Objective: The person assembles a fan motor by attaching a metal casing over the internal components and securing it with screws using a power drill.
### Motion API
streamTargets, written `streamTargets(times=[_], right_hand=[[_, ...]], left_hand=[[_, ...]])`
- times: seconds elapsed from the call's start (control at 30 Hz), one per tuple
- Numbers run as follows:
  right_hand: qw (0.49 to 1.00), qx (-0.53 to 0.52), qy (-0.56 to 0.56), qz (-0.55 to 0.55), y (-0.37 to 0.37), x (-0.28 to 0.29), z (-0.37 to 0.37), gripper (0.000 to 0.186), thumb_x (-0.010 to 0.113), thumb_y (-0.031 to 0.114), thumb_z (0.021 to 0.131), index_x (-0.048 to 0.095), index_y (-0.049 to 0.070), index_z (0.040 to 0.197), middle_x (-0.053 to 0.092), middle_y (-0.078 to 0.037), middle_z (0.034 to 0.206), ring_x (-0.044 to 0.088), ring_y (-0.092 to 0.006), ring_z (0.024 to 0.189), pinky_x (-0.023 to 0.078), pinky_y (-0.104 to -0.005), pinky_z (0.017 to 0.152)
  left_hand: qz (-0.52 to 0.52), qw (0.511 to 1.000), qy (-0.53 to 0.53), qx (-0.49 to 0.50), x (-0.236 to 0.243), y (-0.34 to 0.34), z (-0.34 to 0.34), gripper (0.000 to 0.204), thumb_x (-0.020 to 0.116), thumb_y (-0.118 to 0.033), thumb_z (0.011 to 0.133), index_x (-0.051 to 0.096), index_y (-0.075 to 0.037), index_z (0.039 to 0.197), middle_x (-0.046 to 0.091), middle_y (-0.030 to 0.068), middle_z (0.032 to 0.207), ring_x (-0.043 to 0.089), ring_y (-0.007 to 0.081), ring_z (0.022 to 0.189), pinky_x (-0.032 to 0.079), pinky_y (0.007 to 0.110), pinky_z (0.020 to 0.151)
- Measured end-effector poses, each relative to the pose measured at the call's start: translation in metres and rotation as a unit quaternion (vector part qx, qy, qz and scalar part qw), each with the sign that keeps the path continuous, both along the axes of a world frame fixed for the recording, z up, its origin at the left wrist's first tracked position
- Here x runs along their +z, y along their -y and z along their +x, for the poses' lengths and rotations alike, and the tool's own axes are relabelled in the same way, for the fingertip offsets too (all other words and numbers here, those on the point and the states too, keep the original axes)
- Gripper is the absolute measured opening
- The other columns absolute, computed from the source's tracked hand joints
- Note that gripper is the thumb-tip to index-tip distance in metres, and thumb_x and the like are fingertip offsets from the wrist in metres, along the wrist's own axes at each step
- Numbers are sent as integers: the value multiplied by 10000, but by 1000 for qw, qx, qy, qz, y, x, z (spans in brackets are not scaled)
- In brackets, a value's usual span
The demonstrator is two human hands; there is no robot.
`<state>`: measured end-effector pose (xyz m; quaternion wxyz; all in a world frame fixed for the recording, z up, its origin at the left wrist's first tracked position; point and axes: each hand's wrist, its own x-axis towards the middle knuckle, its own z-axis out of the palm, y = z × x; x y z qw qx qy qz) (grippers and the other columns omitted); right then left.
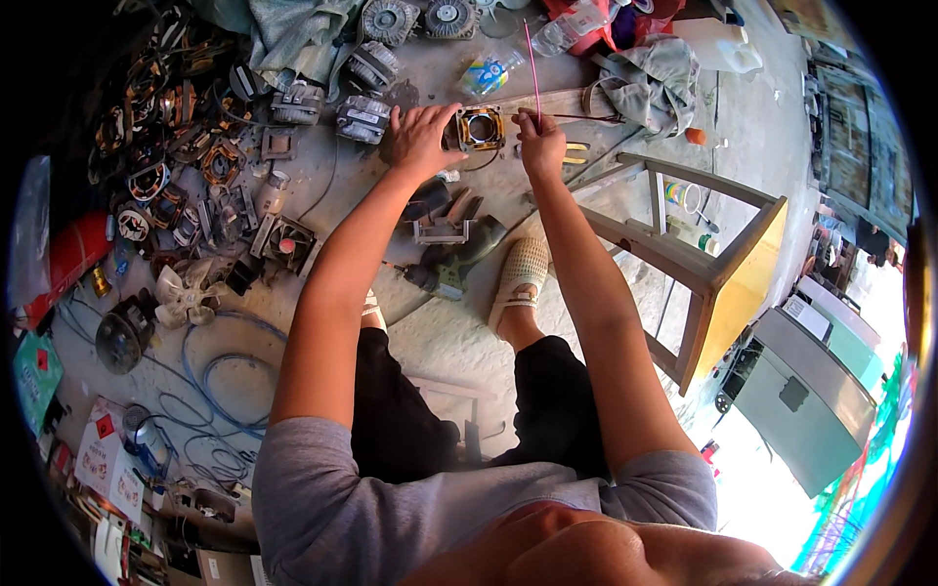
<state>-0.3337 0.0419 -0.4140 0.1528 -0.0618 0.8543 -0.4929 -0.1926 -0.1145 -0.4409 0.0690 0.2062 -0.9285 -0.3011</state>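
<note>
Working at upper centre of the frame, the left hand [422, 142] spread wide beside the motor stator [481, 128], contact unclear, while the right hand [540, 146] pinched a thin pink rod [532, 61], job seemingly midway, remaining steps untellable.

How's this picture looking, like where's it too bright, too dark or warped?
In the head view, glare washes out the ground at lower right beside a grey-green box; in the head view, motor parts at upper left sit in dimness; the head view's fisheye leaves black corners and bent edges; in the head view, the left hand and right hand look reasonably clear.
</note>
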Motion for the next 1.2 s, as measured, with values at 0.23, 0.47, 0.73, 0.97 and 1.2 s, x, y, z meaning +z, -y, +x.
streamTargets(times=[0.23, 0.47, 0.73, 0.97, 1.2], right_hand=[[1000, 3, 2, 7, 8, 5, 9, 243, 643, 217, 931, 717, 20, 1051, 742, -43, 871, 646, -103, 687, 522, -260, 647], [995, 6, -62, 77, 10, 2, 8, 221, 654, 260, 902, 743, 80, 992, 725, -79, 749, 684, -171, 640, 526, -319, 638], [986, 23, -91, 140, 8, -2, 10, 249, 680, 282, 886, 754, 81, 1012, 724, -109, 787, 675, -201, 671, 524, -334, 658], [969, 57, -140, 193, 10, -1, 15, 285, 672, 376, 865, 761, 121, 955, 675, -200, 772, 665, -397, 738, 518, -451, 679], [964, 58, -139, 220, 13, -8, 12, 307, 684, 411, 849, 767, 126, 927, 677, -204, 792, 664, -404, 757, 512, -472, 688]], left_hand=[[3, 1000, -21, -1, -3, 3, 2, 858, 866, -421, 607, 499, -266, 1367, 583, -14, 1253, 494, 225, 1194, 240, 500, 1074], [9, 1000, -17, 2, 0, 1, 2, 858, 867, -407, 605, 494, -266, 1364, 581, -16, 1249, 494, 222, 1192, 245, 481, 1070], [10, 1000, -14, 7, 2, 0, 2, 855, 868, -389, 606, 488, -276, 1363, 583, -17, 1236, 498, 220, 1189, 245, 485, 1070], [12, 1000, -3, 11, -1, -1, 3, 869, 864, -400, 612, 478, -290, 1383, 579, -16, 1248, 495, 226, 1190, 235, 492, 1082], [9, 1000, 29, 7, 4, -2, 2, 874, 856, -433, 634, 462, -311, 1405, 563, -19, 1276, 475, 233, 1216, 209, 503, 1100]])
